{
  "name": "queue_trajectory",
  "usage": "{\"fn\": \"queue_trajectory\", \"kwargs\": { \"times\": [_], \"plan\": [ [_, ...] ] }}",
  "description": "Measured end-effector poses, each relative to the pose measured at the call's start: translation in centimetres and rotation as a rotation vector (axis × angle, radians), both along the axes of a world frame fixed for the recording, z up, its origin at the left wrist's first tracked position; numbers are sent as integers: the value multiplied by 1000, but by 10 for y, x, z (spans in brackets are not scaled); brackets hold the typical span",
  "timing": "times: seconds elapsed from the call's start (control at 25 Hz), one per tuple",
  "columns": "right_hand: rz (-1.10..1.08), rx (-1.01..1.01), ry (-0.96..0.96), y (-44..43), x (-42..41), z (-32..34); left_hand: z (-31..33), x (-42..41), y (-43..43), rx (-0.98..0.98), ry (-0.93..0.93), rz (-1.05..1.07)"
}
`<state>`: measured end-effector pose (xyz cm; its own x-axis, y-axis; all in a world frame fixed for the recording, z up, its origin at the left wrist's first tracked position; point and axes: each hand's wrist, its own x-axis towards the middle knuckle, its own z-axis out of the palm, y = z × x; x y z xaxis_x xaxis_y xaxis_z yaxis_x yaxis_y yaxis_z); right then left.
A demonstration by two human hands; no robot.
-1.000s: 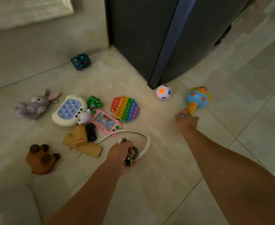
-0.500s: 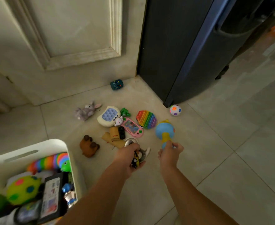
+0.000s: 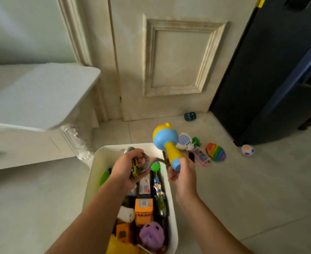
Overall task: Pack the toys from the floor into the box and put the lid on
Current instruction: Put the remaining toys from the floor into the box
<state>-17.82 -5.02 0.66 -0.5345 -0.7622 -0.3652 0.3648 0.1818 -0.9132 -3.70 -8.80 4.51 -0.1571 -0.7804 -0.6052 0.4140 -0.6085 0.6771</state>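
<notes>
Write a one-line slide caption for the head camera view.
Both hands over the white box: left hand holds small toys, right hand a blue-and-yellow rattle.

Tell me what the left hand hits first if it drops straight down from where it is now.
Probably the toys already in the white box: the left hand, gripping a small toy car, hangs over its far end. Depth is unclear, so this is a judgement.

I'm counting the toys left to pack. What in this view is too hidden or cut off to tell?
- Head view: the toys behind the blue and yellow rattle, partly covered by it.
- What the left hand holds besides a small yellow car: fingers hide it.
- The near end of the box: cut off by the bottom edge.
- The lid: not identifiable.
</notes>
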Motion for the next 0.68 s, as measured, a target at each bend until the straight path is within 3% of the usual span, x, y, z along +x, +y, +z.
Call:
{"fn": "queue_trajectory", "kwargs": {
  "times": [0.2,0.36,0.52,0.68],
  "plan": [
    [311,77,44,5,63,-12,3,104,11,53,6,116],
    [488,143,126,-4,105,-19,-15,133,34,202,-332,-171],
    [502,112,135,0,134,-30,-36,132,53,315,-405,-614],
    [410,167,30,25,145,-43,-51,125,54,332,-496,-788]
  ]
}}
